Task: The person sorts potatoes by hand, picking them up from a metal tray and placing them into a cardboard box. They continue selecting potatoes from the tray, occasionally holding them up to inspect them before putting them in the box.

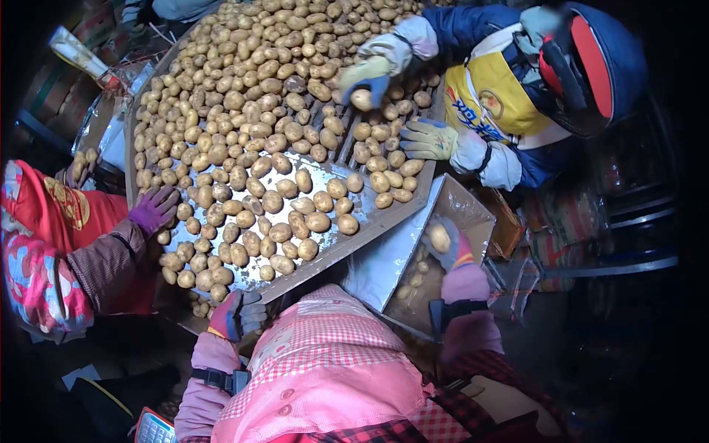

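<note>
Two hands — right hand (448,244) grasping a potato (439,238), left hand (240,314) curled loosely, holding nothing, at the table (384,221) edge.

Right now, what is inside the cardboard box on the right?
The cardboard box holds a few potatoes. The right hand, holding a potato, covers part of the inside; its bottom is mostly hidden.

A potato sorting shed: gloved workers ring a metal sorting table (384,221) heaped with potatoes (251,96).

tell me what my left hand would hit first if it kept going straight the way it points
Most likely the potatoes at the near edge of the sorting table: the left hand sits just below that edge, fingers aimed up toward them. Depth is unclear, so it might meet the table's rim first.
</note>
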`<state>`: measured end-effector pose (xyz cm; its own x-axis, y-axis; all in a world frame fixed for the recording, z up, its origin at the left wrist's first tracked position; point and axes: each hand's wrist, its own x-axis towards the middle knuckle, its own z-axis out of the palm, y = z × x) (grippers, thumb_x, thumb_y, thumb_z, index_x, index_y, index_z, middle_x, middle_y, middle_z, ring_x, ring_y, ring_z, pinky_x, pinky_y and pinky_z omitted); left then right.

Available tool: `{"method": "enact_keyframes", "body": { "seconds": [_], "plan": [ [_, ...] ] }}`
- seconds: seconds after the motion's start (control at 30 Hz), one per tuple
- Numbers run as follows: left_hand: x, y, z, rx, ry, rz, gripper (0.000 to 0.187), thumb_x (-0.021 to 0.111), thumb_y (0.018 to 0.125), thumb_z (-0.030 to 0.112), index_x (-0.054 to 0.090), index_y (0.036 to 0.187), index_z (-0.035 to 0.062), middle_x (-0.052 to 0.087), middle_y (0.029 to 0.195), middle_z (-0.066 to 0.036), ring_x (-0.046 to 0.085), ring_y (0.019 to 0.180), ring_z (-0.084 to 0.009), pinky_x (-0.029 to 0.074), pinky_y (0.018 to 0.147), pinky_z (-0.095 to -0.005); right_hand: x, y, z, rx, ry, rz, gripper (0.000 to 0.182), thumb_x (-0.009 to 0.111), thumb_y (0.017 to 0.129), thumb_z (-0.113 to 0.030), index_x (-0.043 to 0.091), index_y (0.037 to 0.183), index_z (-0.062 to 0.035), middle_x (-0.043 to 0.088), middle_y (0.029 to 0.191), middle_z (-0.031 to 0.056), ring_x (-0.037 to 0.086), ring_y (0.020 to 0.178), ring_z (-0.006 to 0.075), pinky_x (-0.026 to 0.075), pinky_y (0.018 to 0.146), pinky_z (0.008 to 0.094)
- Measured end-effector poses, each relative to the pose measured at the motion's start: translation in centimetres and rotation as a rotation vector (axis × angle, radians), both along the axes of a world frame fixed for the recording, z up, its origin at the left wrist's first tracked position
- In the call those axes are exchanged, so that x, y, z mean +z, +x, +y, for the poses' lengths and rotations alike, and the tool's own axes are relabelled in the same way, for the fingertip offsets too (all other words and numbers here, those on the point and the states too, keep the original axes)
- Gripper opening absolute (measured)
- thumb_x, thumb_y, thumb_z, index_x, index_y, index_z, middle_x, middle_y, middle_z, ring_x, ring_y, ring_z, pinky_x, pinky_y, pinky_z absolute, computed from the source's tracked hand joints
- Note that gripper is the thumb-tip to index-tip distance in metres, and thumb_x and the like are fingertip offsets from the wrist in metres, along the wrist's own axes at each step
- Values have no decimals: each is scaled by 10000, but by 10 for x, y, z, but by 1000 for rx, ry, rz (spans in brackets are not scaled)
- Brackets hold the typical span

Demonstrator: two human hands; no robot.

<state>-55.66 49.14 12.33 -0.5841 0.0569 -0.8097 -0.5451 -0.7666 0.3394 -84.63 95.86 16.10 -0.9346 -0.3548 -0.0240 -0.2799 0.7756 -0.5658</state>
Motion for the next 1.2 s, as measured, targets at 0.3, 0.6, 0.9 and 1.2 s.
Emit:
{"method": "enact_keyframes", "body": {
  "seconds": [0.3,0.6,0.9,1.2],
  "plan": [
    [-7,3,-5,-2,82,42,541,488,964,491,572,1184,4,684,992,-155,679,788,-266,567,647,-379,-6,-10,-7,-539,278,-143,485,571,851,-298,563,1302,-120,626,1164,229,588,1099,384,459,939,449],
    [-11,6,-5,22,107,48,547,476,966,500,574,1182,7,687,984,-142,686,795,-259,568,659,-381,-34,-46,-208,-89,408,112,909,572,768,-687,327,1485,-185,258,1513,228,188,1412,439,188,1113,597],
    [30,-19,5,55,133,-71,453,459,981,475,572,1025,38,568,789,-41,551,662,-174,470,579,-293,-17,15,-312,884,250,-23,695,536,857,-535,420,1426,-153,355,1465,220,281,1386,388,200,1123,541],
    [29,-22,7,74,192,-56,368,484,961,504,530,917,141,434,696,67,414,578,-91,329,487,-238,-1,2,-235,602,-134,118,446,604,870,-282,555,1274,-100,608,1177,131,597,1048,316,476,889,443]
  ]
}}
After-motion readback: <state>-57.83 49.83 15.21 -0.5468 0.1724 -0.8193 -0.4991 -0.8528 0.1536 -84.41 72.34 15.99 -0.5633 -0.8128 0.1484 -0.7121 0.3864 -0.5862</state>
